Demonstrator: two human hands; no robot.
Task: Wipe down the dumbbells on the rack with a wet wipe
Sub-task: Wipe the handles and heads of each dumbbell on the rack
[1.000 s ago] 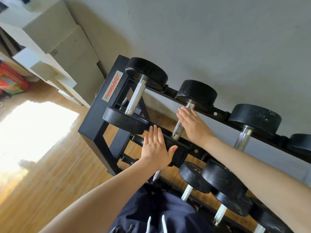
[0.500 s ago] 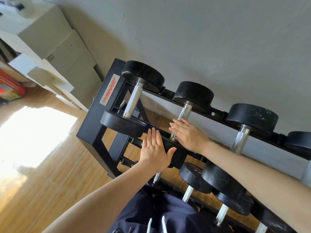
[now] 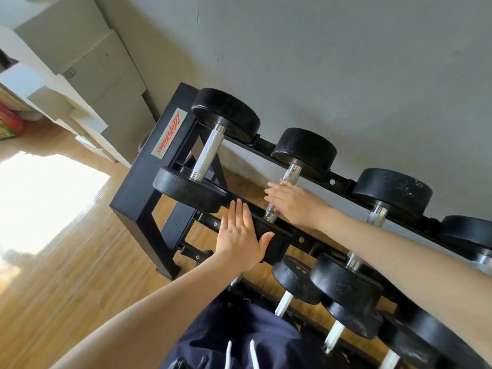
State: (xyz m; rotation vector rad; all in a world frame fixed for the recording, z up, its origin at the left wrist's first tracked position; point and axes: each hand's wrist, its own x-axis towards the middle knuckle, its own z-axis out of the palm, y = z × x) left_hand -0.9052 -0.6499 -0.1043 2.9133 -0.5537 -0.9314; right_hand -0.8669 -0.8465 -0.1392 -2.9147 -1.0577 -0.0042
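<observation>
Dumbbells lie across the top rails of the black rack, where the left hand presses flat and open, probably for steadiness, while the right hand lies over the second handle, any wipe hidden.

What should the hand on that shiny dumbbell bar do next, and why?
Probably slide on along the bar toward the far weight. The right hand lies over the lower half of the second dumbbell's handle, so the stretch just under the far black head is uncovered. The left hand rests flat on the near head, steadying it. No wipe is visible.
</observation>
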